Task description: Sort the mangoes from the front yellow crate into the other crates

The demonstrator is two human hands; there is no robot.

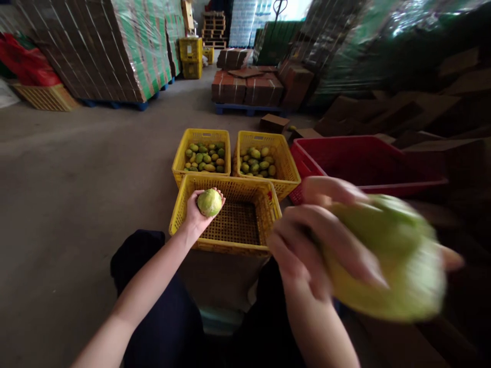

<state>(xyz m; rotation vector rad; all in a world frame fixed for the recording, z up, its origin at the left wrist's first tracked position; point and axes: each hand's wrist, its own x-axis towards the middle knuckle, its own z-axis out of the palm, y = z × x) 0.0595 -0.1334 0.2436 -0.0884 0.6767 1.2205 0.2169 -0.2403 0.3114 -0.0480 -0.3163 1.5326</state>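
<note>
My left hand [196, 212] is wrapped around a yellow-green mango [209, 203], held over the near yellow crate [226, 246]. Close to the camera at the right, my right hand [318, 240] grips another mango [387, 255], green on top and yellower below, blurred by motion. Only the bare slatted floor shows inside the near crate. Behind it stand a left yellow crate [201, 134] and a right yellow crate [286, 176], each holding several green and yellow mangoes.
A red crate [368, 140] stands right of the yellow ones, beside loose cardboard [383, 112]. Flattened cartons [247, 87] lie on a blue pallet farther back. Wrapped pallet stacks [126, 51] rise at the left. My knees flank the near crate.
</note>
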